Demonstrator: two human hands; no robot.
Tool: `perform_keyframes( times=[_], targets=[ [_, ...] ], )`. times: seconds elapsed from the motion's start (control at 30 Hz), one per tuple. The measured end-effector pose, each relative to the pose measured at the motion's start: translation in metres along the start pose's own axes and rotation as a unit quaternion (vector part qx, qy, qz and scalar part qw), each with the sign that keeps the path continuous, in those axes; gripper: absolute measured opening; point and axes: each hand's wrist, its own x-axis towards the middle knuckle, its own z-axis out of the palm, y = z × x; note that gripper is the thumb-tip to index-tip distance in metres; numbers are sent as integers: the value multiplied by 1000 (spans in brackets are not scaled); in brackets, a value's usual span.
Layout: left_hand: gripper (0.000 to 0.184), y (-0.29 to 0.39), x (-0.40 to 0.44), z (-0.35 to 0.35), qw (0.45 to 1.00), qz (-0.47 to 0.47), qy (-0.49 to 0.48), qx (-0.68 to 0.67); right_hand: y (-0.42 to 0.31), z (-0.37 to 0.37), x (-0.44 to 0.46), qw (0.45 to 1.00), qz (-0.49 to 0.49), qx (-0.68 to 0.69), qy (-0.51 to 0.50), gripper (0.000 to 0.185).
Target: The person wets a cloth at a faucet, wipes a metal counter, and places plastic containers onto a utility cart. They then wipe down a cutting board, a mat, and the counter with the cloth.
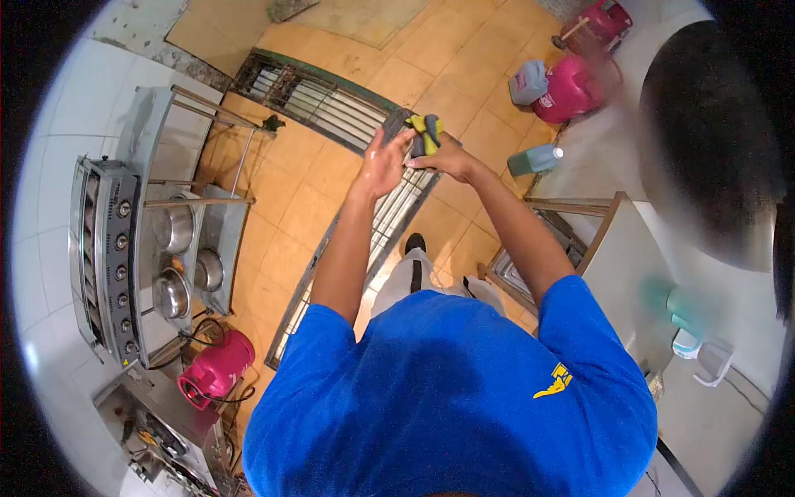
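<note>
In front of me, over the floor grate [385, 211], my two hands are raised close together. A pair of grey and yellow work gloves [427, 137] is bunched up in my right hand [450, 160], whose fingers close around the fabric. Dark grey glove material also shows behind the fingertips of my left hand [382, 170]. That hand is bare and open, its fingers apart, right beside the gloves. Whether its fingertips touch them I cannot tell.
To the left stand a gas burner unit [120, 261] and a metal rack [242, 170] with steel pots [172, 228]. A pink gas cylinder [225, 364] sits below. At right are another pink cylinder [575, 89], a jug of green liquid [534, 160] and a table [633, 273].
</note>
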Motion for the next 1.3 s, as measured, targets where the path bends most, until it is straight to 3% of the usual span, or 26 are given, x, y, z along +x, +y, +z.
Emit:
perform_keyframes(
  times=[0.03, 0.07, 0.1, 0.17, 0.2, 0.23, 0.27, 0.3, 0.33, 0.4, 0.43, 0.47, 0.5, 0.57, 0.6, 0.7, 0.8, 0.9, 1.03, 1.07, 1.1, 1.17, 1.2, 1.23, 1.27, 1.3],
  targets=[
    [81, 9, -8, 2, 998, -1, 16, 55, 4, -3, 3, 991, -89, -95, 37, 61],
    [81, 12, -1, -32, 973, -89, -154, -149, 10, -6, 8, 963, -176, -189, 73, 61],
    [82, 7, 7, -63, 870, -169, -310, -343, 16, -7, 9, 919, -256, -280, 106, 60],
    [75, 34, -14, 10, 960, -222, -73, -153, -16, 7, -11, 848, -325, -412, 76, 58],
    [72, 46, -19, 38, 968, -240, 48, -48, -21, 11, -11, 801, -359, -472, 84, 56],
    [68, 46, -15, 30, 972, -235, 16, -5, -25, 12, -12, 747, -389, -530, 94, 55],
    [65, 45, -10, 14, 972, -230, -16, 39, -28, 13, -18, 746, -371, -539, 125, 46],
    [63, 45, -8, 14, 970, -225, -48, 80, -28, 11, -17, 763, -354, -529, 115, 44],
    [46, 47, -4, 17, 961, -261, 28, 90, -29, 8, -14, 778, -337, -519, 105, 41],
    [38, 56, 12, 17, 917, -310, -62, 244, -39, 7, -11, 795, -288, -527, 81, 33],
    [33, 64, 14, 29, 882, -331, -106, 319, -44, 7, -9, 786, -244, -564, 68, 31],
    [29, 67, 16, 43, 831, -348, -53, 431, -48, 8, -5, 775, -199, -598, 54, 30],
    [33, 69, 17, 57, 759, -297, -52, 577, -52, 9, -3, 760, -154, -630, 39, 29],
    [42, 74, 22, 68, 550, -172, -44, 816, -60, 13, -1, 811, -89, -574, 76, 31],
    [51, 63, 28, 43, 483, 10, -25, 875, -63, 15, 2, 832, -58, -544, 93, 33],
    [52, 72, 22, 47, 432, 64, -6, 900, -39, 4, 36, 869, -143, -470, 65, 39],
    [42, 88, 13, 62, 409, 79, -32, 909, -51, -4, 50, 928, 48, -367, -50, 44],
    [42, 95, 15, 48, 386, 131, -53, 911, -59, -3, 47, 958, 79, -261, -91, 38],
    [48, 69, 13, 17, 346, 246, -11, 905, -6, 2, 81, 920, 10, -381, -86, 35],
    [59, 52, 9, 18, 331, 185, 51, 924, 17, 1, 91, 887, -26, -454, -84, 34],
    [71, 37, -1, 23, 369, 132, 88, 916, -7, 9, 45, 892, 22, -447, -66, 38],
    [74, -4, -26, -3, 485, 117, 160, 852, 57, 4, 54, 811, 21, -576, -98, 39],
    [75, -15, -53, 7, 492, 43, 204, 845, 95, -4, 53, 801, -20, -586, -117, 44],
    [78, -46, -65, -42, 565, 28, 206, 799, 157, -27, 59, 787, -3, -608, -100, 51],
    [76, -73, -91, -74, 603, 18, 226, 765, 146, -32, 28, 768, 93, -623, -116, 61],
    [73, -99, -115, -107, 615, -64, 246, 747, 189, -54, 16, 782, 102, -608, -90, 54]
  ],
)
